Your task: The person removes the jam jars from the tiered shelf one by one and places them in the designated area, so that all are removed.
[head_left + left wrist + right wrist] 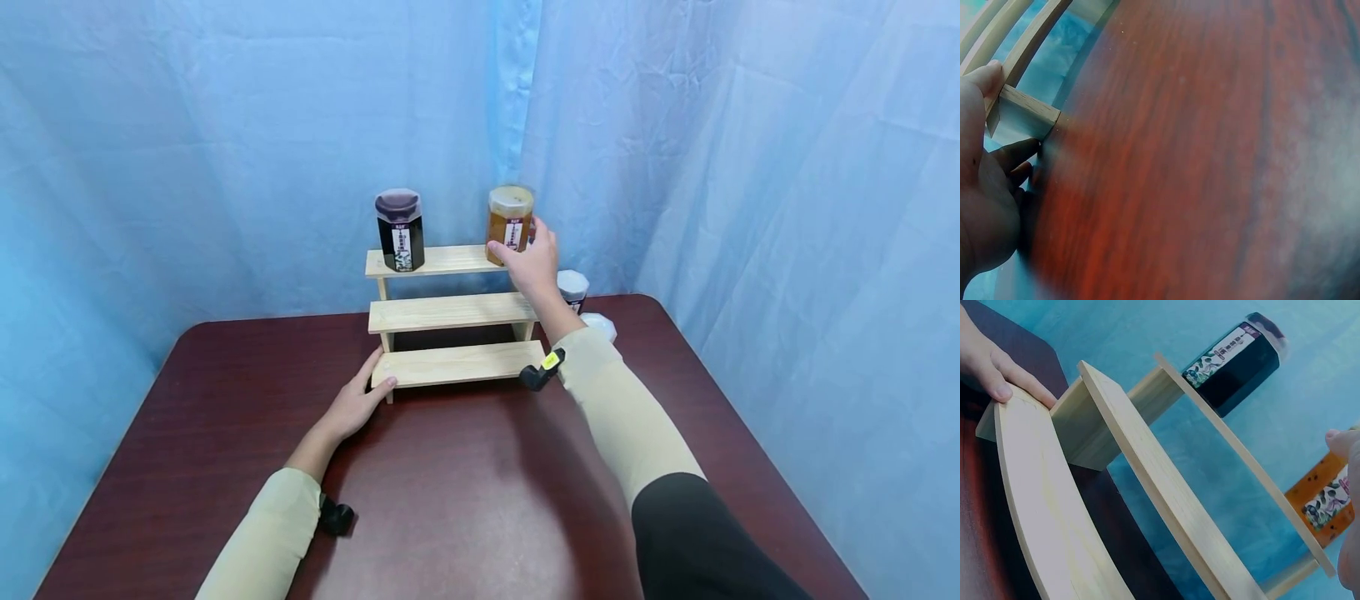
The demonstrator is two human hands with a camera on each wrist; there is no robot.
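Note:
A three-step wooden display rack point(450, 312) stands toward the back of the table. My left hand point(362, 400) holds the left end of its lowest step, thumb on top; in the left wrist view the thumb lies on the wood and the other fingers are beside the leg. On the top step, at the right end, my right hand point(531, 260) grips an orange-brown jar point(510, 223) with a pale lid and a label, thumb on its near side. A dark jar point(401, 233) with a purplish lid stands upright at the top step's left end.
Behind the right forearm, a white-lidded jar point(573, 287) and another white lid point(600, 325) show on the table at the rack's right, partly hidden. Blue curtains point(300, 150) hang around the dark red table point(450, 500).

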